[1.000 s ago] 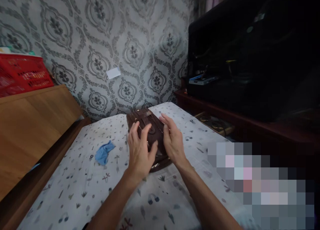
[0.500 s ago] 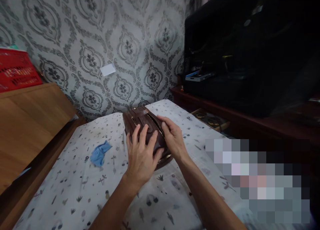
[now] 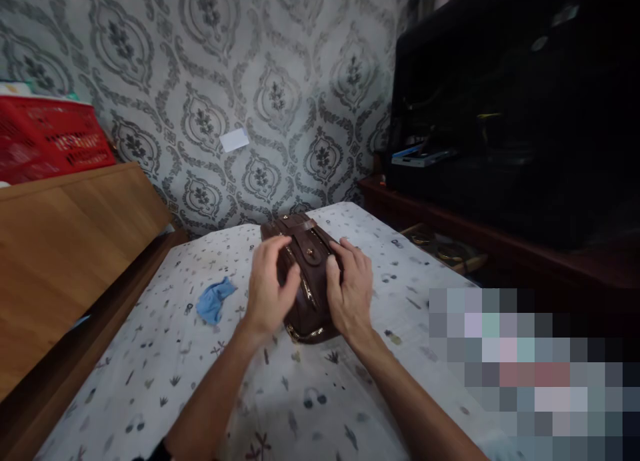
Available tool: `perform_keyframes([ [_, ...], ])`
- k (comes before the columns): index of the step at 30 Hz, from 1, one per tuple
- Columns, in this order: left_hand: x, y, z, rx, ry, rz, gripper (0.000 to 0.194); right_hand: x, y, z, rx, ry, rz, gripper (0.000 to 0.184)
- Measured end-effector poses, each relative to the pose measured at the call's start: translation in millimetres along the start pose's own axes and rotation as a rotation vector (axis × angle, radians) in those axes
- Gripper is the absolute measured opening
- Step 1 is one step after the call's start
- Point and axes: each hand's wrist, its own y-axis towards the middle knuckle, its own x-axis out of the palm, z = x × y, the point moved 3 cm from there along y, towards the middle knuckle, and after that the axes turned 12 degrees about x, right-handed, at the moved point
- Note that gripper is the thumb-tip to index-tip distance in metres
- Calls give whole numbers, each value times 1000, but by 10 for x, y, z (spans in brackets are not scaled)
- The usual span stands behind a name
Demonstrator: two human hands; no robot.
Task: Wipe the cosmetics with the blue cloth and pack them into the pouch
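Note:
A dark brown leather bag (image 3: 316, 274) with gold zippers, a strap and a gold clasp lies on the printed white sheet (image 3: 200, 394). My left hand (image 3: 269, 284) is at the bag's left side, fingertips over its edge and thumb resting near a front zipper. On the opposite side, my right hand (image 3: 351, 286) curls around the right edge, with the thumb on top. Between them the two hands hold the bag; the undersides of the fingers are hidden. Left of the bag sits a crumpled blue cloth (image 3: 216, 299).
A slanted wooden board (image 3: 75, 227) borders the left side, with a red plastic basket (image 3: 65, 134) above it. Patterned wallpaper (image 3: 280, 101) rises behind. To the right are a large dark screen (image 3: 500, 114) and a partly open drawer (image 3: 470, 264). A pixelated patch covers the lower right.
My left hand has moved from lying spread over the bag's front to its left side. The bag looks turned slightly, showing more of its front zippers. The view has shifted a little left.

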Motion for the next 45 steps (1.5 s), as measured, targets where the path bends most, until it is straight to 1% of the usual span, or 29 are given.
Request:
perform_keyframes([
  [1, -33, 88, -106, -36, 30, -3, 37, 7, -7, -7, -19, -11, 8, 39],
  [2, -48, 182, -211, -62, 82, -32, 36, 13, -13, -9, -34, -17, 14, 38],
  [3, -42, 275, -313, -86, 123, -91, 35, 15, -18, -7, -43, -19, 17, 37],
  [5, 5, 437, -485, -128, 134, -222, 24, 12, -33, 0, -60, -14, 17, 37],
  [7, 53, 552, -588, -141, 146, -303, 13, 1, -55, -2, -86, -25, 18, 36],
  [9, 88, 609, -626, -135, 199, -334, 9, -9, -79, -17, -134, -65, 18, 35],
  [11, 114, 611, -618, -125, 269, -341, 12, -9, -99, -39, -204, -121, 14, 37],
  [14, 141, 556, -573, -122, 355, -320, 13, 6, -114, -64, -306, -186, 20, 45],
  [16, 152, 521, -547, -121, 391, -313, 13, 19, -115, -69, -341, -212, 40, 46],
  [18, 150, 514, -544, -115, 395, -314, 13, 31, -115, -66, -346, -221, 56, 45],
  [22, 101, 600, -646, -178, 271, -296, 17, 41, -123, -63, -341, -221, 62, 42],
  [27, 68, 765, -824, -257, 172, -320, 23, 25, -127, -75, -365, -227, 93, 40],
  [30, 82, 785, -847, -272, 125, -308, 23, 17, -122, -80, -363, -217, 84, 41],
  [33, 84, 737, -791, -252, 70, -291, 23, 15, -117, -76, -343, -207, 67, 42],
  [37, 40, 629, -673, -195, 8, -279, 22, 20, -114, -70, -337, -195, 60, 44],
  [40, 6, 588, -608, -165, -69, -298, 20, 21, -112, -71, -338, -183, 55, 45],
  [42, 2, 619, -579, -172, -107, -329, 18, 14, -113, -73, -330, -170, 53, 43],
  [45, 40, 777, -524, -174, -50, -366, 10, -7, -121, -65, -311, -108, 57, 31],
])
